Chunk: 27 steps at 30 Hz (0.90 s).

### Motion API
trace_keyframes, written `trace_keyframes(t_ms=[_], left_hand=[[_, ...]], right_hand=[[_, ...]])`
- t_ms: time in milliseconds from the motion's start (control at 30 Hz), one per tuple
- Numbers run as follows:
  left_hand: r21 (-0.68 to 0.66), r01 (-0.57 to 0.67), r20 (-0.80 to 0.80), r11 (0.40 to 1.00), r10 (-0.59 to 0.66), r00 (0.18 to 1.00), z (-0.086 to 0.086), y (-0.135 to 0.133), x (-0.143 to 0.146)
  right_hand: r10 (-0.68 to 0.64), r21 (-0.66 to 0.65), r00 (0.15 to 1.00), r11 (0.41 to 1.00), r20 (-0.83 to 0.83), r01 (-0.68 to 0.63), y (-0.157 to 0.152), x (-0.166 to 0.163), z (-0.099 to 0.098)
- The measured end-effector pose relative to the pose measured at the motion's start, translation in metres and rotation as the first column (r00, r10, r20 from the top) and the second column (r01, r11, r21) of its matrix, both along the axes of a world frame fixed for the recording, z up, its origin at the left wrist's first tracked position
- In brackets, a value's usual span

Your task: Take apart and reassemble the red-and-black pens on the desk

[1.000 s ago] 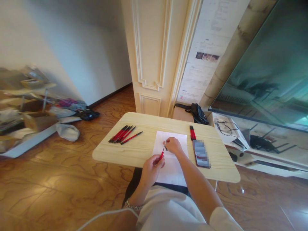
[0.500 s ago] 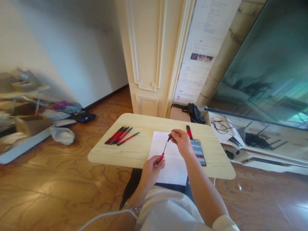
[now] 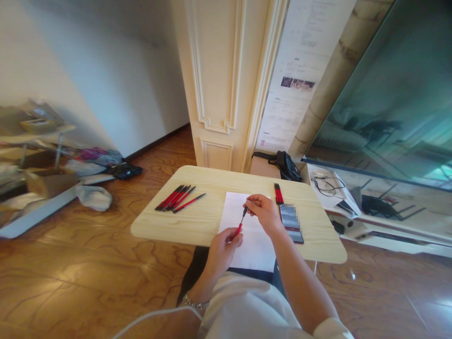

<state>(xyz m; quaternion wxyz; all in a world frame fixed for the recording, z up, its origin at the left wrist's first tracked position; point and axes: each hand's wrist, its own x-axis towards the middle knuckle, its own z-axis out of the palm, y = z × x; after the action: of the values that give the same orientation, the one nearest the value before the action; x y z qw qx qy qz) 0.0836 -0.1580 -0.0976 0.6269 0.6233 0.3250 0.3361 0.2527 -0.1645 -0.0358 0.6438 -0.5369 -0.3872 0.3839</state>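
Observation:
My left hand (image 3: pixel 223 244) is closed round the lower, red end of a red and black pen (image 3: pixel 241 222), held above a white sheet of paper (image 3: pixel 249 235). My right hand (image 3: pixel 263 211) pinches the pen's upper black end. A bunch of several red and black pens (image 3: pixel 178 197) lies on the left of the small pale wooden table (image 3: pixel 169 221). Two more such pens (image 3: pixel 278 193) lie to the right of my right hand, above a dark flat phone-like object (image 3: pixel 291 222).
A cream panelled column (image 3: pixel 221 80) rises behind the table. A black bag (image 3: pixel 285 165) sits at its foot. A glass-fronted unit and a low shelf with cables (image 3: pixel 335 186) stand on the right. Clutter and a shelf (image 3: pixel 42 165) fill the floor at left.
My right hand rose from the paper with the pen's black end, then came down a little toward my left hand. The left hand has stayed in place.

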Motion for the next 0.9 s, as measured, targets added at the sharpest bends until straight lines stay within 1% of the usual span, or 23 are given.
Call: trace_keyframes(t_ms=[167, 267, 333, 400, 467, 567, 600, 667, 767, 833, 900], left_hand=[[-0.043, 0.018, 0.022, 0.999, -0.017, 1.000, 0.003, 0.000, -0.001], [-0.113, 0.065, 0.073, 0.991, -0.057, 0.996, 0.001, -0.001, 0.000], [-0.183, 0.102, 0.121, 0.978, -0.081, 0.989, 0.000, -0.001, 0.001], [-0.278, 0.148, 0.164, 0.949, -0.105, 0.981, 0.000, -0.002, 0.001], [-0.369, 0.201, 0.207, 0.908, -0.130, 0.970, 0.001, -0.003, 0.000], [-0.447, 0.253, 0.260, 0.858, -0.146, 0.955, 0.005, -0.006, -0.001], [-0.455, 0.252, 0.265, 0.854, -0.140, 0.954, 0.006, -0.007, 0.000], [-0.448, 0.217, 0.254, 0.867, -0.109, 0.961, 0.008, -0.008, 0.001], [-0.378, 0.108, 0.190, 0.920, -0.037, 0.981, 0.007, -0.008, 0.004], [-0.297, 0.026, 0.132, 0.954, 0.014, 0.991, 0.005, -0.007, 0.007], [-0.237, -0.024, 0.096, 0.971, 0.048, 0.994, 0.004, -0.007, 0.009]], right_hand=[[0.057, -0.034, 0.998, 0.998, 0.035, -0.056, -0.009, -0.010, -0.011], [0.076, -0.037, 0.996, 0.997, 0.037, -0.074, -0.013, -0.011, -0.013], [0.100, -0.032, 0.994, 0.995, 0.034, -0.098, -0.015, -0.010, -0.014], [0.134, -0.028, 0.991, 0.991, 0.020, -0.133, -0.018, -0.007, -0.014], [0.172, -0.023, 0.985, 0.985, -0.006, -0.172, -0.021, -0.005, -0.014], [0.203, -0.017, 0.978, 0.979, -0.042, -0.203, -0.025, -0.004, -0.015], [0.196, -0.017, 0.980, 0.980, -0.045, -0.197, -0.026, -0.004, -0.015], [0.166, -0.023, 0.986, 0.986, -0.025, -0.166, -0.027, -0.006, -0.017], [0.092, -0.065, 0.994, 0.994, 0.066, -0.087, -0.025, -0.014, -0.024], [-0.001, -0.102, 0.990, 0.995, 0.144, 0.016, -0.023, -0.020, -0.029], [-0.116, -0.118, 0.969, 0.983, 0.216, 0.144, -0.021, -0.026, -0.034]])
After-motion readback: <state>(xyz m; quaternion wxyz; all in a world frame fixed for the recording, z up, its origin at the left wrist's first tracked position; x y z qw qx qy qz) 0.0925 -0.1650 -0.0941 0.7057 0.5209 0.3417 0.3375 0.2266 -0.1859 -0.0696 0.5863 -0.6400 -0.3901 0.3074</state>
